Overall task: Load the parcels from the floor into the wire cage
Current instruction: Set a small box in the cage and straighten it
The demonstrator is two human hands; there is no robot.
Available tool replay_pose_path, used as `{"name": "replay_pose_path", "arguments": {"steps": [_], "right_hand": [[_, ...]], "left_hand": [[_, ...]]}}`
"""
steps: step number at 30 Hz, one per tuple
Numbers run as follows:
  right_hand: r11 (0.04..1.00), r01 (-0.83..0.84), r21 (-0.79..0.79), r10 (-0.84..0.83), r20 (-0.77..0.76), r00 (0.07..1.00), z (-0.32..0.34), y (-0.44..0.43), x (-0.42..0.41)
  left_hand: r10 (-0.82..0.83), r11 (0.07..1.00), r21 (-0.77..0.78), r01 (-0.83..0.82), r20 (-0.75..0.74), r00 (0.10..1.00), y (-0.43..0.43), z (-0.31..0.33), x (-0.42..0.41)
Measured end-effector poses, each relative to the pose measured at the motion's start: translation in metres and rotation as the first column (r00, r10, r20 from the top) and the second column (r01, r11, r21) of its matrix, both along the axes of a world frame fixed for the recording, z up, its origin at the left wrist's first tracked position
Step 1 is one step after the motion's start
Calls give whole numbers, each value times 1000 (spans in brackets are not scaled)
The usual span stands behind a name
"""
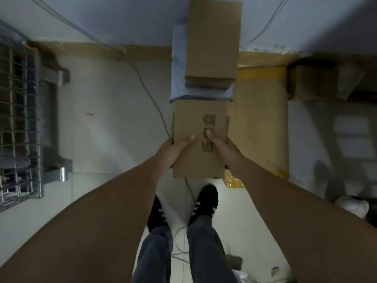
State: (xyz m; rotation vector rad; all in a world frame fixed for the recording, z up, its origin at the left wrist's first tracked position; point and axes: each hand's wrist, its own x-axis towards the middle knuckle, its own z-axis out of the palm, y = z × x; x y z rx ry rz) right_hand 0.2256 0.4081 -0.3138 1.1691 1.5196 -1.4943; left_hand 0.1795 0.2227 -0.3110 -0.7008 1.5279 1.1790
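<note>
The left hand (172,150) and the right hand (225,153) gripped the printed cardboard box (189,119) by its sides, thumbs pressed on top. The wire cage (18,119) stood well to the left of this box.

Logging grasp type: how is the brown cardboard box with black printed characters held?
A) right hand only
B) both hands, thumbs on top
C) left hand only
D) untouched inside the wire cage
B: left hand and right hand grip opposite sides of the brown cardboard box, thumbs on top.
</note>
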Motion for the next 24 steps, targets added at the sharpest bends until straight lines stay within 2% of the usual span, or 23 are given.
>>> {"name": "replay_pose_path", "arguments": {"steps": [2,8,14,18,21,24], "right_hand": [[999,34,-12,-35,-19,999,-2,-1,4],[993,95,-74,-95,8,995,36,3,3],[995,88,-50,-91,-63,994,109,14,6],[991,135,19,-132,-114,985,188,26,9],[984,166,64,-147,-234,961,270,28,5],[983,157,93,-112,-368,923,380,23,-15]], "left_hand": [[41,999,24,-42,6,999,0,-1,3],[-5,999,32,5,-18,1000,5,29,-1],[-66,996,54,70,-74,995,13,99,-10],[-80,987,127,97,-129,988,26,171,-13],[-106,976,155,156,-288,952,31,245,-26],[-79,955,217,201,-466,881,32,351,-50]]}}
